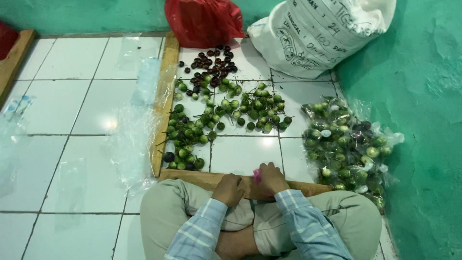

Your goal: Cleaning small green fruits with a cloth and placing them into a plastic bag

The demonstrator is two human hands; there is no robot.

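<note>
I sit cross-legged on a white tiled floor. My left hand (229, 189) is curled shut and rests on a wooden slat (207, 179) in front of my knees. Beside it, my right hand (272, 177) lies on the same slat and pinches a small pink thing (258, 175); what it is I cannot make out. Beyond the slat lie several small round green fruits (231, 110) loose on the tiles, with dark purple ones (211, 65) farther back. To the right is a heap of clear plastic bags filled with green fruits (346, 149).
A red plastic bag (202, 19) and a big white sack (317, 33) stand against the green back wall. A green wall (428, 120) closes the right side. Clear plastic sheets (130, 139) lie left of an upright wooden slat (165, 96). Another wooden edge (14, 60) is far left.
</note>
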